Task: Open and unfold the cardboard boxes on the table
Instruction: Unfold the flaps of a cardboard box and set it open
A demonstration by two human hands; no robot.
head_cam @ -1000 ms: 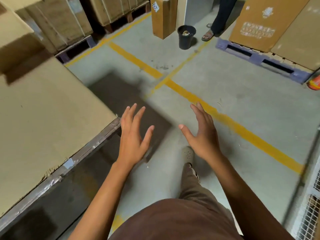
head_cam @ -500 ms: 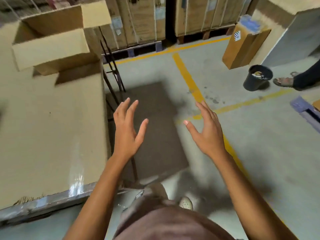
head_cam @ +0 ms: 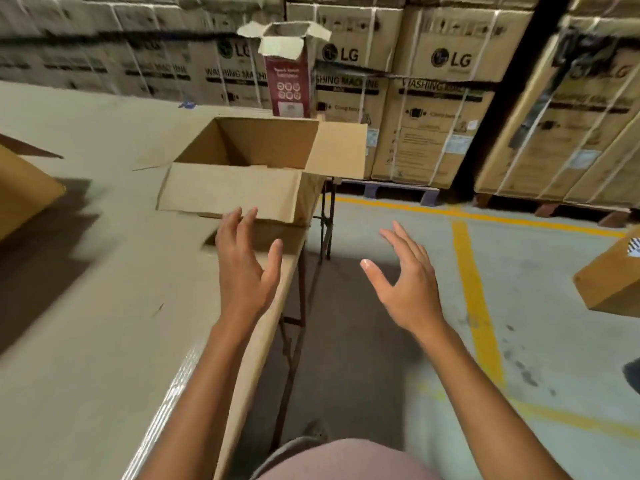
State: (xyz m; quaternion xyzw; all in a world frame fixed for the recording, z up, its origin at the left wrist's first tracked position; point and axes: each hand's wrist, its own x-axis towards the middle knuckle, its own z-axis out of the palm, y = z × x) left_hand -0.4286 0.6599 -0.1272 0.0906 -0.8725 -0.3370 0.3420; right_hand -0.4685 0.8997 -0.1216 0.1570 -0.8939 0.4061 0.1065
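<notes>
Cardboard sheeting covers the tabletop (head_cam: 104, 306), which carries three boxes.

1. One open brown carton (head_cam: 228, 197) stands at the right edge of the tabletop, toward the far end. Its top flaps are folded outward and its interior shows no contents.
2. One tall maroon box (head_cam: 287, 86) stands upright just behind the carton, also at the right edge. Its top flaps are raised.
3. One further brown box (head_cam: 20, 188) lies at the left side of the tabletop, only partly in view.

Both hands are empty, with fingers straight and spread, and they are held apart from each other. The left hand (head_cam: 244, 271) is above the right edge of the tabletop, fingertips at the near wall of the open carton; contact cannot be confirmed. The right hand (head_cam: 405, 289) is past the right edge, above the floor (head_cam: 554, 271).

One separate brown box (head_cam: 609, 285) appears at the far right, off the tabletop. Stacked washing machine cartons (head_cam: 436, 98) line the background.
</notes>
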